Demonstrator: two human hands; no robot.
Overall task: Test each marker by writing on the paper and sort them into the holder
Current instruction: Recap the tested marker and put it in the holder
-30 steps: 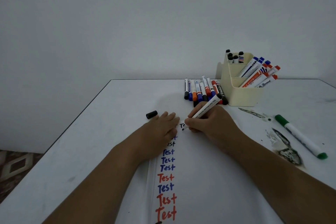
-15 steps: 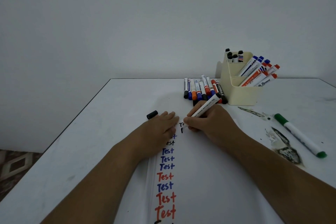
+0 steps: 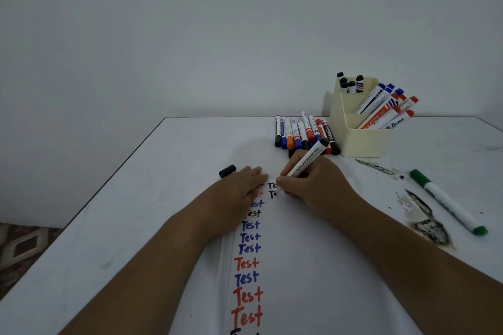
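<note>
The right hand pinches a black marker, its tip on the paper on the desk, while the left hand lies spread, pressing flat; steady, light strokes should suit finishing this word.

Plain grey-white wall, white table — patterned floor, dim light
</note>
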